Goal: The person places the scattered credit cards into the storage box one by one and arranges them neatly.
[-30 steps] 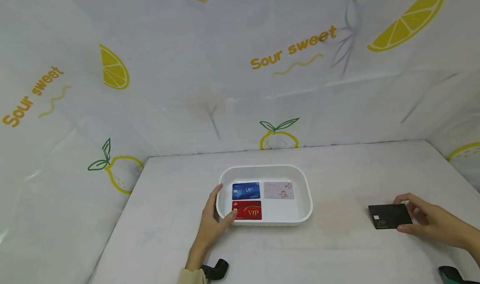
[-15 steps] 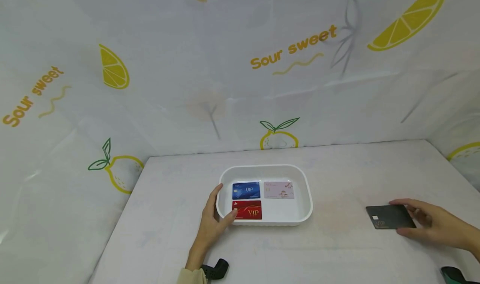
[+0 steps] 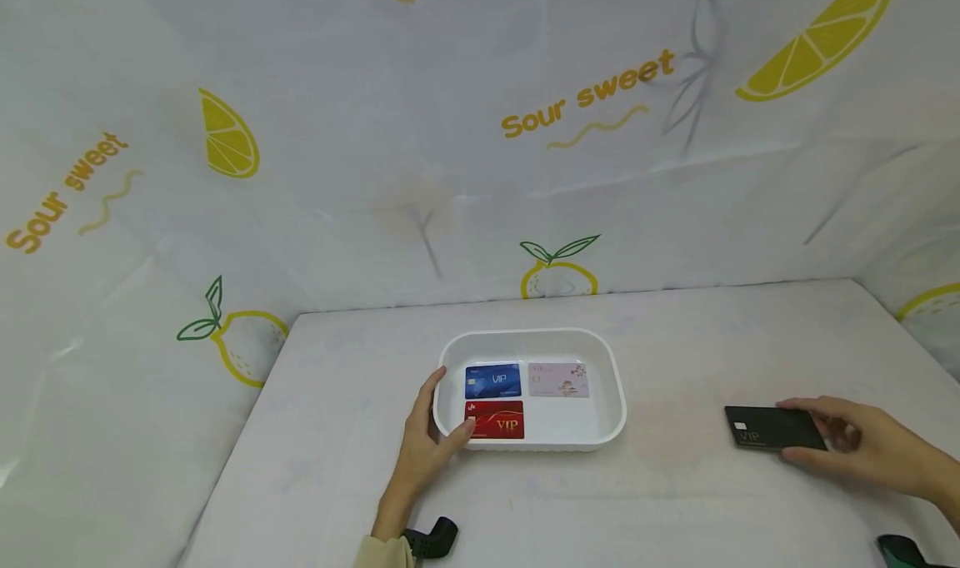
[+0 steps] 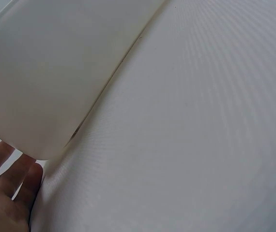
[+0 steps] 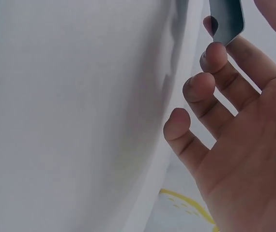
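Three cards already lie flat in the white tray (image 3: 611,368), and a fourth is off on the right. From where I stand, the step in hand looks like the pickup of that last one; the next move would seem to call for lifting its thin edge cleanly off the cloth and carrying it left to the bare near-right corner of the tray.

Biggest first: the table (image 3: 675,335) wears a pale, faintly woven cloth, smooth and matte. The tray is a rounded-corner rectangle of glossy plastic with a shallow wall. The left hand (image 3: 423,447) cups its near-left corner, thumb hooked over the rim, fingers curled against the wall. The right hand (image 3: 862,447) pinches the black card (image 3: 772,429) at its right end, thumb near, fingers far; the card sits low, just above or on the cloth. Inside the tray: a blue card (image 3: 492,381) far-left, a pink card (image 3: 558,380) far-right, a red card (image 3: 495,421) near-left — all stiff, slick, round-cornered.
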Demonstrator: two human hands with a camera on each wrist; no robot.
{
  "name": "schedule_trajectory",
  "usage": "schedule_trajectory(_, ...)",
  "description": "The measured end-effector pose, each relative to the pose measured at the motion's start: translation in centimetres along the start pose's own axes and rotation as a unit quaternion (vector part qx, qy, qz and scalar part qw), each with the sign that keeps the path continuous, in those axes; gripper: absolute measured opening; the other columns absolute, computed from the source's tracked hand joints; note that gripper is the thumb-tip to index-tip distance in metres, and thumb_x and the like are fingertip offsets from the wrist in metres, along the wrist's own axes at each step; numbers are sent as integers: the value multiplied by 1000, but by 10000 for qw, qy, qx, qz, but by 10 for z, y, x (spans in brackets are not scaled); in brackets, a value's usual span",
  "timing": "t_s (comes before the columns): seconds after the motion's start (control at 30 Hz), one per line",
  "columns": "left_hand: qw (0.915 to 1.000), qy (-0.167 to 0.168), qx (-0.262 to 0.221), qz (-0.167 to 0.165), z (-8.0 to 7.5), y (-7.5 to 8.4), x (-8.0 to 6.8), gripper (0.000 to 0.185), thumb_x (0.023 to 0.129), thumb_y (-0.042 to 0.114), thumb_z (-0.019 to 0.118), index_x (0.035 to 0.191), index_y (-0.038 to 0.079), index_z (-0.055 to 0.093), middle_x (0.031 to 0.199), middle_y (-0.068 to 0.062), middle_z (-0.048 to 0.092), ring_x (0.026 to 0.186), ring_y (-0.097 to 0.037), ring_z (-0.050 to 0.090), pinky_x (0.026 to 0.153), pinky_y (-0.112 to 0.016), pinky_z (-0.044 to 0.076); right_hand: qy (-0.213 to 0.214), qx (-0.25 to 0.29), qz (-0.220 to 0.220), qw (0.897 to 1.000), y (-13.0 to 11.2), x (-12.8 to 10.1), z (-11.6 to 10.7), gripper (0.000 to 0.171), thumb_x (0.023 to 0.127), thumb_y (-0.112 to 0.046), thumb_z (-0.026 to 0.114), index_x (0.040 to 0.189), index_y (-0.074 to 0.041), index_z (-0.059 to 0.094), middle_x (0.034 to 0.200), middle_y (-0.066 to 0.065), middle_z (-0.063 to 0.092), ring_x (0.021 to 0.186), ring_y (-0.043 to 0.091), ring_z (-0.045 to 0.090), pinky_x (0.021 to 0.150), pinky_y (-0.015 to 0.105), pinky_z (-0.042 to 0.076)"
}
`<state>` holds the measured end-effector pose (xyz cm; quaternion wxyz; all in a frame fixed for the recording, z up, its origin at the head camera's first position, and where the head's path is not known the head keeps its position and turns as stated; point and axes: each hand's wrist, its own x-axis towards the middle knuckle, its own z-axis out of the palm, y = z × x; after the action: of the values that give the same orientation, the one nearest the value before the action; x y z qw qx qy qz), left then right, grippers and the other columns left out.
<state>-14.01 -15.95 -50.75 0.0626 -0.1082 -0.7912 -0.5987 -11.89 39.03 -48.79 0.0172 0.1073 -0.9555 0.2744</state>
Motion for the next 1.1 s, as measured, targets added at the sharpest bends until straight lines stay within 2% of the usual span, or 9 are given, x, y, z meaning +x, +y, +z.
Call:
schedule_trajectory(0.07, 10000, 2, 14, -5, 0, 0, 0, 87, 85, 20, 77, 158, 7, 32, 151, -22, 49, 120, -36, 60, 95, -19, 53, 50, 84, -50, 9999, -3, 0, 0, 54, 74, -17, 90, 122, -8, 68, 82, -13, 44, 68, 0, 35, 53, 23, 27)
schedule_trajectory(0.2, 10000, 3, 27, -3, 0, 0, 0, 88, 84, 20, 77, 158, 7, 32, 150, -22, 50, 120, -36, 60, 95, -19, 53, 108, 244, -144, 9995, -7, 2, -2, 54, 74, -15, 90, 123, -23, 68, 81, -15, 45, 67, 0, 36, 52, 24, 26)
schedule_trajectory(0.3, 10000, -9, -1, -1, 0, 0, 0, 88, 84, 20, 77, 158, 7, 32, 151, -23, 49, 120, -36, 60, 95, -19, 53, 148, 318, -258, 9991, -9, 3, -2, 56, 73, -13, 90, 123, -27, 68, 82, -16, 46, 68, 1, 37, 52, 24, 26)
schedule_trajectory(0.67, 9999, 43, 64, -83, 0, -1, -2, 87, 84, 21, 76, 158, 7, 33, 150, -22, 50, 120, -34, 62, 95, -28, 58, 130, 114, -147, 9997, -19, 8, -1, 54, 74, -19, 91, 122, -8, 69, 88, -18, 49, 69, 1, 36, 53, 25, 26)
schedule_trajectory(0.97, 10000, 34, 56, -21, 0, 1, -2, 87, 84, 21, 76, 158, 6, 33, 149, -23, 51, 118, -35, 62, 94, -29, 59, 198, 152, -271, 9993, -28, 14, 1, 54, 74, -20, 91, 121, -6, 69, 84, -14, 46, 69, 2, 35, 53, 25, 25)
schedule_trajectory(1.1, 9999, 15, 96, 28, 0, -1, 0, 87, 85, 21, 76, 158, 6, 32, 150, -23, 50, 119, -35, 62, 95, -26, 57, 279, 258, -423, 9984, -31, 17, 2, 53, 72, -18, 92, 119, -7, 70, 84, -14, 47, 70, 2, 37, 53, 24, 25)
